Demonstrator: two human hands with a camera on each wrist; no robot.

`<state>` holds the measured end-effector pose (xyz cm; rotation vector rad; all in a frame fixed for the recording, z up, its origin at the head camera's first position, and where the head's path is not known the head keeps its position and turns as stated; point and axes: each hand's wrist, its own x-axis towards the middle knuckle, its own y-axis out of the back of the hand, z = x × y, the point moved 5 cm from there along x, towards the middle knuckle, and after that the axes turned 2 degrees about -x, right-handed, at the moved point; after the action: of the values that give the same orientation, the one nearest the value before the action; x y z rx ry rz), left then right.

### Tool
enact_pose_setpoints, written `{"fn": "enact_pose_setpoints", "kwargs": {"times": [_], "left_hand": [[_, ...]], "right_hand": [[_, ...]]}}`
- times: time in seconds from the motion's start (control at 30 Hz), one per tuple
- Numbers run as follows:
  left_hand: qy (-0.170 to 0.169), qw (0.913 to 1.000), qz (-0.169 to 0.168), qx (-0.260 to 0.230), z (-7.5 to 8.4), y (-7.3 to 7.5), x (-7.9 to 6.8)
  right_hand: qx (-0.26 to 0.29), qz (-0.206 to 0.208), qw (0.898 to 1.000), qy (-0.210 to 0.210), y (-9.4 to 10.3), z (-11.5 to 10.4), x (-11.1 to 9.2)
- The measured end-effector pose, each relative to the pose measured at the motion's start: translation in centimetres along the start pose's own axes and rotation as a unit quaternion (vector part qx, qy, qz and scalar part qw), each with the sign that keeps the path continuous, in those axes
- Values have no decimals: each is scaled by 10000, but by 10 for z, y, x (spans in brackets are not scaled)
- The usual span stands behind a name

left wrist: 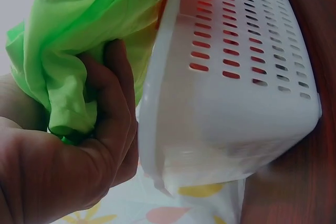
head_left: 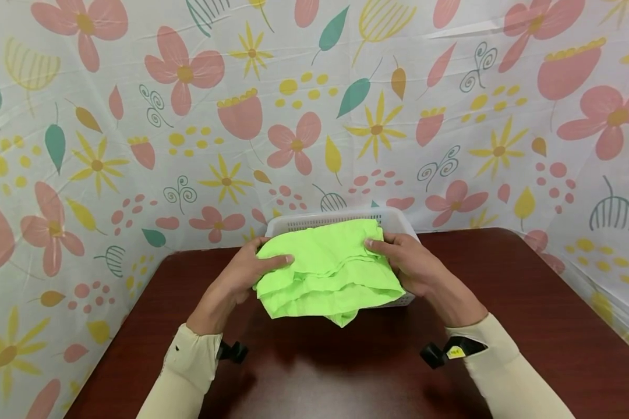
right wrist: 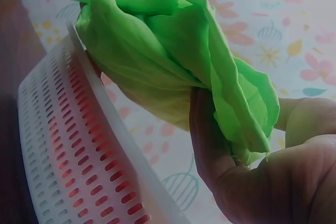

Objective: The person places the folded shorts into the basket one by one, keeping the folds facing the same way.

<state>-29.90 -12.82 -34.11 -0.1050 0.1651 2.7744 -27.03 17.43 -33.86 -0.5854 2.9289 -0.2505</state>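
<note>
A folded bright green cloth [head_left: 325,267] is held up in front of and over the white basket [head_left: 288,221], hiding much of it. At the cloth's left end my left hand [head_left: 246,265] grips it, thumb on top and fingers beneath. My right hand [head_left: 411,265] grips the right end the same way. In the left wrist view, the fingers curl under the bunched green cloth [left wrist: 68,77] beside the basket wall [left wrist: 210,108]. The right wrist view has the cloth [right wrist: 157,45] hanging in folds over the fingers, close above the basket rim [right wrist: 100,93].
The basket stands at the back of a dark red-brown table [head_left: 335,372], near a flower-printed curtain [head_left: 314,116]. Something red [right wrist: 73,156] shows through the basket's slots. Dark wrist cameras [head_left: 233,352] are strapped at both sleeves.
</note>
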Motion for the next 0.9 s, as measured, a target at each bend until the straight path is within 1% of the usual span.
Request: {"fn": "enact_pose_setpoints", "kwargs": {"times": [0.13,0.37,0.57,0.7,0.9], "left_hand": [[-49,9999,99,61,-3,3,3],[-87,9995,278,91,-10,6,8],[53,9987,507,47,-14,8,10],[108,9985,539,17,-14,7,10],[22,9982,592,36,-12,6,10]], "right_hand": [[61,38,10000,27,0,4,5],[-9,85,10000,12,2,11,12],[-108,190,9998,-12,5,14,15],[-137,239,9996,12,8,14,16],[-116,343,9993,20,11,13,17]]}}
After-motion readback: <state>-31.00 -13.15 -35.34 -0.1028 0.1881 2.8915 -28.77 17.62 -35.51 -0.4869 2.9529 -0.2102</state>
